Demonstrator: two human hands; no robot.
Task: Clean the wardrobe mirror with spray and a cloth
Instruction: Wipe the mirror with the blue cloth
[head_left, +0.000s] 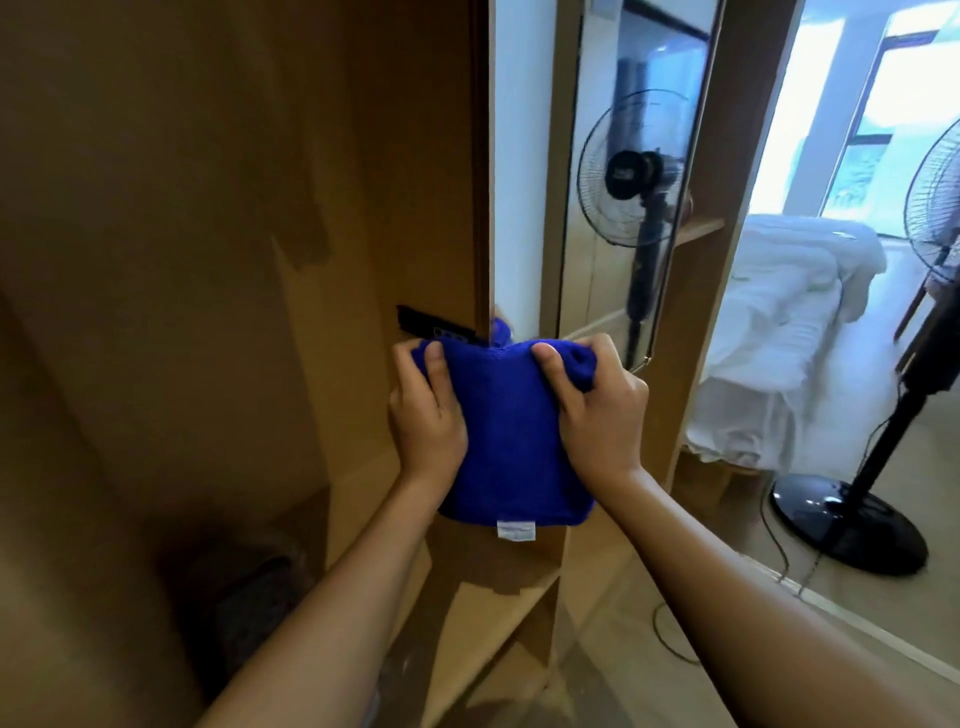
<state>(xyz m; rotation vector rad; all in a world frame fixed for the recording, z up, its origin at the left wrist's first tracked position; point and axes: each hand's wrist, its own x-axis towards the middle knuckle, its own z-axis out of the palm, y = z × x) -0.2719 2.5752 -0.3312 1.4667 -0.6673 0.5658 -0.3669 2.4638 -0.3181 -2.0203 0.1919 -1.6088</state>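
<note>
The left hand (427, 415) gripped the upper left corner of a folded blue cloth (506, 441), thumb laid over the front and fingers curled behind the fabric. The right hand (597, 410) bunched the upper right corner in a closed fist, thumb pressed onto the front face. Between them the cloth hung flat in the centre of the frame, with a small white label (516, 530) at its lower edge. Just above the cloth's top edge, the narrow edge of the wardrobe door (480, 208) ran up the middle of the frame, and a black hinge fitting (431, 325) sat on the wood immediately left of the left hand. To the left and below lay the brown interior of the wardrobe (208, 208), with a shelf panel (498, 613) under the forearms. Right of the door edge, in the upper centre, stood the mirror (639, 171), which reflected a black pedestal fan. At the far right of the frame a real pedestal fan (852, 525) stood on the floor, its cord trailing across the boards, and behind it a bed with rumpled white bedding (779, 312) lay beneath a bright window (872, 104).
</note>
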